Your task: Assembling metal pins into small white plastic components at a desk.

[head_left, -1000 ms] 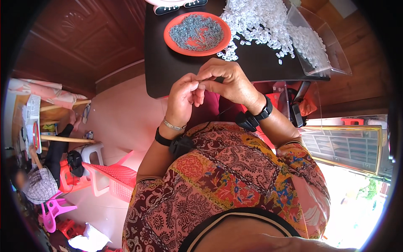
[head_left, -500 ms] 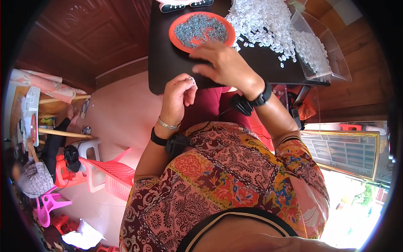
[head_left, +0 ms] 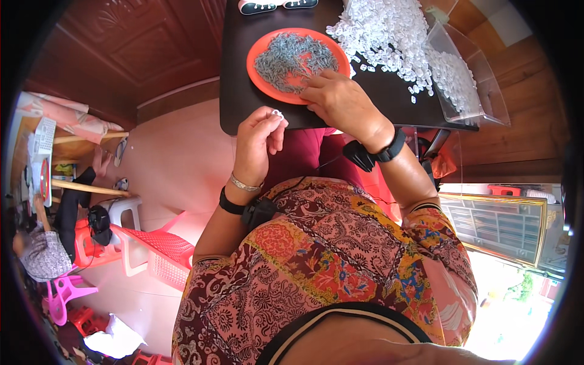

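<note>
My left hand is closed in a pinch on a small white plastic piece, held just off the near edge of the black table. An orange plate lies beyond it, heaped with small grey metal pieces that look like screws. My right hand reaches over the near right rim of this plate. Its fingers are bent together at the grey pieces, and whatever is between the fingertips is too small to make out.
Loose white plastic pieces form a large heap at the far right. More fill a clear, open-sided bin at the table's right edge. Shoes sit at the far edge. Another person sits at the left, near a pink plastic chair.
My right hand has come down onto the plate's near right part, its fingers drawing together. The left hand keeps its pinch on the white piece. The view has shifted slightly.
</note>
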### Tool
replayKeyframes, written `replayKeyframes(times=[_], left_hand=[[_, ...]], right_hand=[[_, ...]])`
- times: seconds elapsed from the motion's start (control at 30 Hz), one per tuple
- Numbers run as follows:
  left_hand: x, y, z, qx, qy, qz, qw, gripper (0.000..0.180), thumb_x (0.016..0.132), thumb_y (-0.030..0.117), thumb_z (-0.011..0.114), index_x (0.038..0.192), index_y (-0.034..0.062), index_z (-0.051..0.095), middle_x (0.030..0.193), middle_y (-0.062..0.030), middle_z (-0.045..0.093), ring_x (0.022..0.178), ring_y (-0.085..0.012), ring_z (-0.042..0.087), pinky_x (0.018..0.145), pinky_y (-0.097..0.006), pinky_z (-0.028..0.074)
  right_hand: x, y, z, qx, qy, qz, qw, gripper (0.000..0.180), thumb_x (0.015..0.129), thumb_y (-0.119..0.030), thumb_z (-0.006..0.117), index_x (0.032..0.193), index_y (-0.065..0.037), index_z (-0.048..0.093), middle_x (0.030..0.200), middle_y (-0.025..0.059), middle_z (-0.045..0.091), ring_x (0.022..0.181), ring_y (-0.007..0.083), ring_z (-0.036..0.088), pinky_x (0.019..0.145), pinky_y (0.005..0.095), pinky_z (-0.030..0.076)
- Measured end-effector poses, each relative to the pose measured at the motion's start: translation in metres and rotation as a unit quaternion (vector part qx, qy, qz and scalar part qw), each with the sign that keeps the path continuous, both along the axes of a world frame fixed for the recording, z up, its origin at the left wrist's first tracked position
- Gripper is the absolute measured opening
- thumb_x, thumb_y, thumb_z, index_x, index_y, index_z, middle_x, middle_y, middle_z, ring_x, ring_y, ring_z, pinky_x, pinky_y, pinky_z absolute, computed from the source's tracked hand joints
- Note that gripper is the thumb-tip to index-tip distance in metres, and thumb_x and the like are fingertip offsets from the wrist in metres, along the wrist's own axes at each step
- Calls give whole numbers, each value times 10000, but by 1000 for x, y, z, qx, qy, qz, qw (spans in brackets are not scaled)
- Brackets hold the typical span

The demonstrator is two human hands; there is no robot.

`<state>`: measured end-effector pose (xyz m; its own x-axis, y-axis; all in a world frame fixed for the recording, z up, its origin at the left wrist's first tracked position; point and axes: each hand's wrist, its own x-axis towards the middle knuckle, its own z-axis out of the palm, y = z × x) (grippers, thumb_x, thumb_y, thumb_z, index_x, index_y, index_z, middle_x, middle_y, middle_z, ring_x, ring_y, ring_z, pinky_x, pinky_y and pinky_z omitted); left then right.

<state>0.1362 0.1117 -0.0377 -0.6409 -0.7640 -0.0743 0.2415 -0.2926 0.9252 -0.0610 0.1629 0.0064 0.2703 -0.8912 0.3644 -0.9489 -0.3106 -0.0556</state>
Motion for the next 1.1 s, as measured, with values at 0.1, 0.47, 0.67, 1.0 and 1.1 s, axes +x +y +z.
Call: replayKeyframes(times=[0.1, 0.47, 0.67, 1.0, 1.1], left_hand=[[3, -1, 6, 10, 4, 31, 999, 211, 893, 197, 505, 778, 36, 579, 590, 10, 511, 481, -59, 444, 443, -190, 314], [0, -1, 0, 42, 53, 18, 998, 207, 878, 195, 494, 755, 38, 550, 612, 12, 493, 493, -76, 447, 448, -203, 309], [3, 1, 7, 35, 18, 12, 999, 187, 897, 166, 453, 771, 35, 494, 645, -14, 431, 527, -105, 385, 479, -236, 303], [1, 2, 8, 29, 9, 17, 999, 210, 898, 191, 453, 761, 37, 494, 646, -7, 427, 523, -96, 380, 479, -227, 303], [-2, 2, 2, 38, 38, 23, 998, 218, 880, 204, 505, 778, 26, 579, 606, 17, 491, 482, -70, 441, 442, -196, 308]], right_hand=[[-3, 7, 9, 35, -8, 14, 999, 185, 731, -135, 676, 900, -64, 651, 857, 64, 588, 883, 263, 549, 744, 370, 474], [-3, -51, 0, 11, -61, 13, 998, 159, 776, -211, 634, 855, -75, 664, 850, 116, 620, 845, 299, 613, 736, 408, 492], [-3, -70, -15, -16, 62, -15, 998, 147, 766, -193, 626, 831, -64, 653, 868, 125, 636, 826, 282, 633, 714, 392, 513], [-12, -48, -4, -2, -125, -40, 991, 108, 777, -176, 591, 780, -69, 600, 732, 111, 621, 691, 313, 606, 613, 415, 483], [-13, -47, -5, 20, -154, -47, 987, 106, 767, -174, 559, 753, -77, 599, 679, 119, 619, 655, 331, 604, 596, 435, 486]])
